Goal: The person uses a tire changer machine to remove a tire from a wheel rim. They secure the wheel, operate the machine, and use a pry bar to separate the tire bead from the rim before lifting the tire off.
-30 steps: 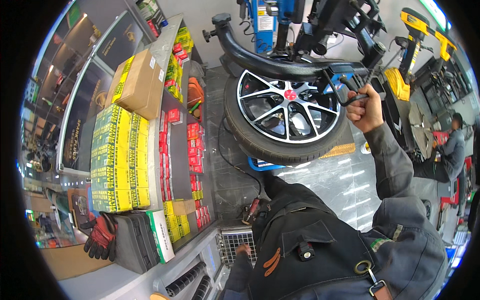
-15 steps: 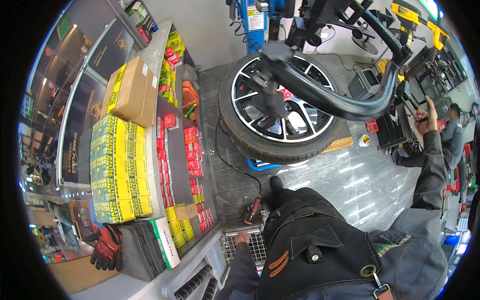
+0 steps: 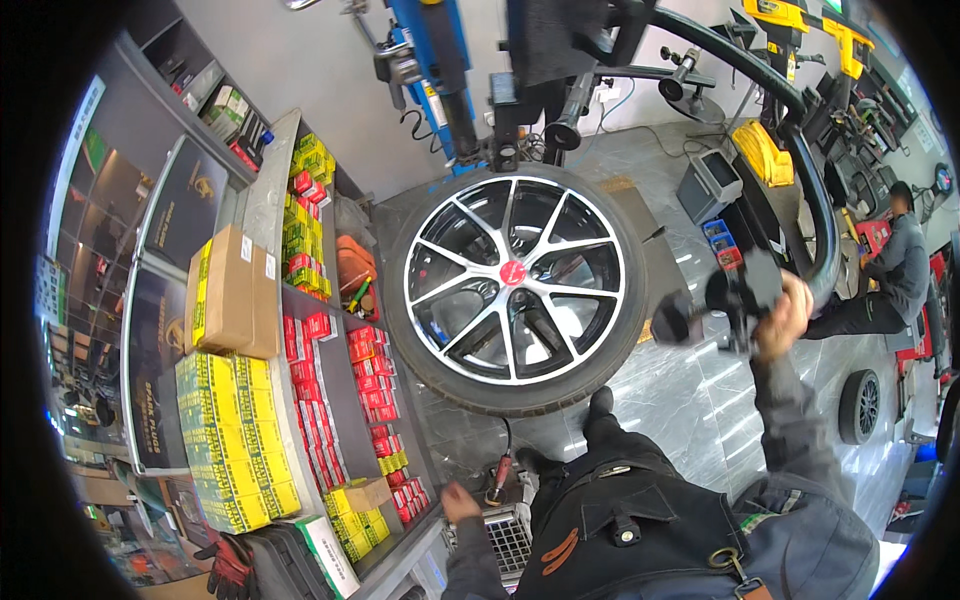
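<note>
Right hand: the person's right hand (image 3: pixel 786 318) is out to the right, its fingers curled around a black end fitting (image 3: pixel 745 297).
Curved arm: a thick, black curved arm (image 3: pixel 823 200) bends down on the right toward that hand.
Left hand: the left hand (image 3: pixel 460 503) hangs low, near the shelving unit (image 3: pixel 348 400) and a metal grid (image 3: pixel 508 545); from here I cannot tell whether its fingers are together or apart.
Wheel: the two-tone alloy wheel (image 3: pixel 502 298), its tyre (image 3: pixel 560 395) around it, lies face up in front of the person, left of the fitting and apart from it.
Centre cap: red (image 3: pixel 512 272), amid the spokes.
Floor: a red-bodied tool (image 3: pixel 499 478) on a hose sits beyond the grid.
Shelves: small red boxes (image 3: pixel 372 375) line them; a cardboard carton (image 3: pixel 238 290) rests atop yellow-and-green boxes (image 3: pixel 235 440).
Far right: a co-worker (image 3: pixel 900 265) sits; nearer stands another wheel (image 3: pixel 859 407).
</note>
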The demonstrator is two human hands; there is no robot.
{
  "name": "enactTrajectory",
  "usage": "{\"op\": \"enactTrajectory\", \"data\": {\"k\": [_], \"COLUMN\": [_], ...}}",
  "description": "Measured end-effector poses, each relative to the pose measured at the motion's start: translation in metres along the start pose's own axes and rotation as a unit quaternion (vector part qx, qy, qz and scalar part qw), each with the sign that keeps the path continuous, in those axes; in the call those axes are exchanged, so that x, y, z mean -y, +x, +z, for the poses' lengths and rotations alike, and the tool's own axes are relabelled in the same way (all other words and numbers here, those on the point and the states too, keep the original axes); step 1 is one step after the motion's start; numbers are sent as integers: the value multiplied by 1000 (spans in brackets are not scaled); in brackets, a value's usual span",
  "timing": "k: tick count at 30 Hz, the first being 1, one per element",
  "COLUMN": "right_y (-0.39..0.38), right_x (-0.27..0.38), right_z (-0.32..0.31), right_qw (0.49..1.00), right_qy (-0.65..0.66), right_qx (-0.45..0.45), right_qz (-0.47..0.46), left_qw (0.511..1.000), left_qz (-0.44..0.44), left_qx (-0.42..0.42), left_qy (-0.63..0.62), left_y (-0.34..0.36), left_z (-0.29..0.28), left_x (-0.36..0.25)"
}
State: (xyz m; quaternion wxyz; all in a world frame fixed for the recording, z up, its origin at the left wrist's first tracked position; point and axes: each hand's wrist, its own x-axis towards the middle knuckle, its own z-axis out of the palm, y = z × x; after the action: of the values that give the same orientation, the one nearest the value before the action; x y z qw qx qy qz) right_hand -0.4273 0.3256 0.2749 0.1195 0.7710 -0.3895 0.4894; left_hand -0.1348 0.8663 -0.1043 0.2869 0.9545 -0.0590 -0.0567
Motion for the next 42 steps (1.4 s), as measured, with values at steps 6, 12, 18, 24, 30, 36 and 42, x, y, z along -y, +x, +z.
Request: {"op": "enactTrajectory", "data": {"k": [6,12,18,24,30,36,42], "right_y": [105,193,137,107,147,161,86], "right_x": [-93,-154,6,38,-10,-61,-173], "right_z": [167,273,336,453,502,497,328], "right_qw": [996,996,975,920,889,963,883], "right_qy": [-88,-16,168,75,51,126,288], "right_qx": [-20,-28,103,158,201,107,-57], "right_qz": [12,85,-104,-351,-408,-214,366], "left_qw": [915,939,939,934,947,940,938], "left_qz": [368,191,159,144,145,189,206], "left_qx": [-163,123,153,162,153,111,91], "left_qy": [-17,258,264,283,244,260,263], "left_y": [155,193,198,203,198,197,196], "left_z": [22,59,66,62,62,67,67], "left_x": [-319,-415,-406,-403,-401,-405,-405]}}
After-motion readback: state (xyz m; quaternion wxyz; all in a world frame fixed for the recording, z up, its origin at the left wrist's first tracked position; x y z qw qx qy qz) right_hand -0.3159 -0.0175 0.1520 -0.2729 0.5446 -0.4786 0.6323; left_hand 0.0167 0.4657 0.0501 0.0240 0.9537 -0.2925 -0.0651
